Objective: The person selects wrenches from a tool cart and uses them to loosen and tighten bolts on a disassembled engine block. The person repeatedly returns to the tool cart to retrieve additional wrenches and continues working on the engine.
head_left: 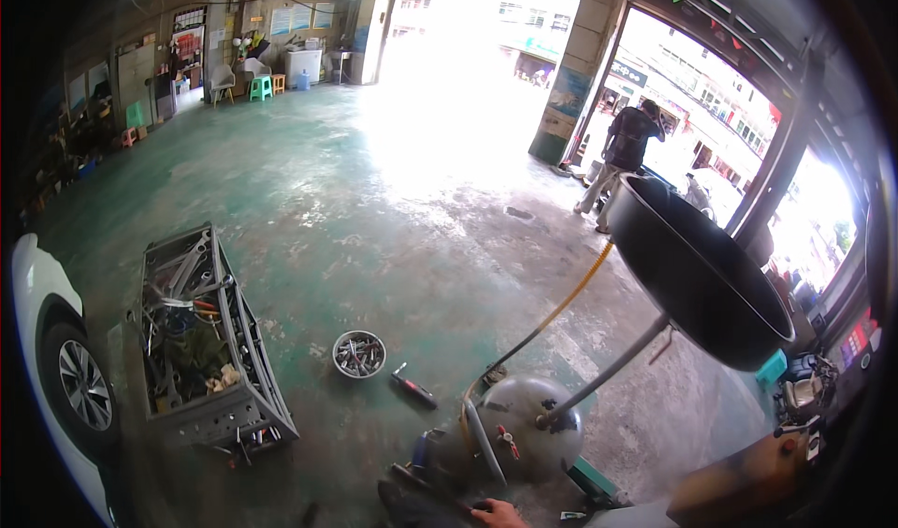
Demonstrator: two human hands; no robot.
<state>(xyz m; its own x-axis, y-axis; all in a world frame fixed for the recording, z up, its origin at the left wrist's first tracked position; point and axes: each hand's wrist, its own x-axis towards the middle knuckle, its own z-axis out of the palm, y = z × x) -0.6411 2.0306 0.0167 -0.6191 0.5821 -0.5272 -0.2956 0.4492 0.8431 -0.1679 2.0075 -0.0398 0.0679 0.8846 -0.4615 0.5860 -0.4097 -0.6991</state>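
Note:
At the lower edge, right of the middle, my right hand (500, 514) is partly in view. Its fingers point left and curl beside something black that I cannot make out. Just above the hand stands a waste oil drainer: a rounded grey tank (528, 420) with a red-handled valve (508, 442), a bent metal handle, and a slanting pole. The pole carries a wide black drain pan (692, 266), tilted to the right. A yellow and dark hose (572, 294) rises from beside the tank to the pan. My left hand does not show.
Left of the drainer lie a red and black tool (413, 390) and a round bowl (359, 354) of metal sockets. Farther left are a grey tool cart (201, 411) and a white car's wheel (79, 378). A person (625, 149) stands by the right doorway pillar (580, 70). Clutter lines the right wall.

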